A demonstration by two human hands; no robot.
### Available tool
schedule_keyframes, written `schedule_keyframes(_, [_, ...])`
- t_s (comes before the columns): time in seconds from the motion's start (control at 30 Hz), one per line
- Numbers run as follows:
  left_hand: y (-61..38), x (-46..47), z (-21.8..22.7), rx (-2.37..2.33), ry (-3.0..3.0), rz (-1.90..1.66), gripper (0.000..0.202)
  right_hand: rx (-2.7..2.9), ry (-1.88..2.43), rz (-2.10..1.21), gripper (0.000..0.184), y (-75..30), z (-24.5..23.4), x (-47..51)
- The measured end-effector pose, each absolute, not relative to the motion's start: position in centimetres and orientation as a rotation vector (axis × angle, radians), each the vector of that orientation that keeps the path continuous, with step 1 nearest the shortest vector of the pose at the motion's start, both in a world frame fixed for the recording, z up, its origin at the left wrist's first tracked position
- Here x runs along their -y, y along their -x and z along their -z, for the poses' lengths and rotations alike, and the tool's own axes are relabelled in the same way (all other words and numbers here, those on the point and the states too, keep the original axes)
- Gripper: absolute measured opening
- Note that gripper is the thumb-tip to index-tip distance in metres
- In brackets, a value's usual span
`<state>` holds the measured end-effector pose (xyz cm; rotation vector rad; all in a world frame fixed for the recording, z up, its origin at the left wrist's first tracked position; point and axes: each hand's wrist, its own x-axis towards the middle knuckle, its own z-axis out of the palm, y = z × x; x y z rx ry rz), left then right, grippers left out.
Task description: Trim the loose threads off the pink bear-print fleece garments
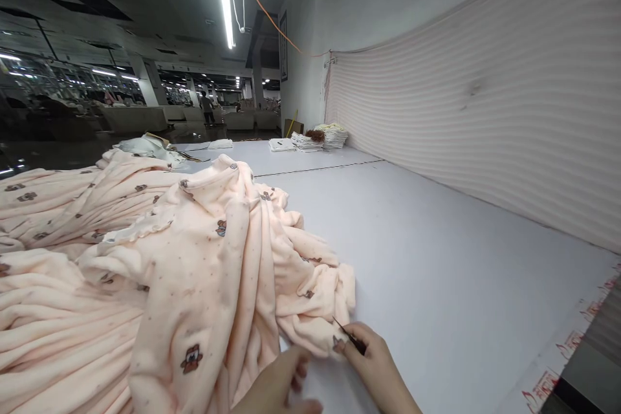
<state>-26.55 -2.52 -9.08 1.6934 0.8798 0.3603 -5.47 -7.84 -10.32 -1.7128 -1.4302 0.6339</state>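
Note:
My right hand (376, 359) is closed around small dark thread snips (356, 341), whose thin tip points up and left over the edge of the cloth. Its fingers are close to the corner of a pale peach plush garment (204, 272) printed with small bears and dots. At the bottom of the view, my left hand (279, 385) is slightly blurred, its fingers loosely bent and apart, with nothing visible in them. It lies just in front of the garment's lower edge; whether it touches the cloth I cannot tell.
More peach fabric (48, 310) is heaped on the left. The pale table (436, 259) extends right to a striped sheet (475, 90) on the wall. Folded cloth stacks (332, 136) and a whitish bundle (150, 147) lie at the far end. A person (207, 108) stands in the distance.

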Motion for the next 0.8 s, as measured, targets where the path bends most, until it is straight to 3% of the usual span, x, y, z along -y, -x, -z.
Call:
schedule_keyframes(0.07, [23.9, 2.4, 9.1, -0.91, -1.735, -0.546, 0.032, 1.249, 1.53, -0.935, 0.027, 6.3, 10.1, 8.3])
schedule_keyframes(0.13, [22.4, 2.7, 9.4, -0.909, -1.726, -0.749, 0.032, 1.152, 1.49, -0.93, 0.028, 6.9, 10.3, 8.7])
schedule_keyframes(0.27, [22.6, 3.2, 10.2, -1.007, -1.774, -0.934, 0.043, 1.22, 1.641, -0.377, 0.005, 7.1, 11.3, 9.1])
schedule_keyframes(0.4, [23.3, 2.5, 9.9, -0.862, -1.392, -0.624, 0.015, 1.341, 1.771, 0.05, 0.01, 7.0, 11.6, 8.3])
schedule_keyframes(0.53, [23.1, 1.9, 9.1, -0.703, -0.989, -0.585, 0.016, 1.441, 1.784, -0.234, 0.005, 6.8, 10.3, 8.4])
schedule_keyframes(0.63, [22.9, 1.9, 8.5, -0.538, -0.75, -0.566, 0.021, 1.551, 1.695, -0.479, 0.016, 6.8, 9.2, 9.2])
schedule_keyframes(0.8, [23.0, 1.8, 8.1, -0.445, -0.616, -0.506, 0.026, 1.489, 1.706, -0.34, 0.019, 7.2, 8.9, 9.6])
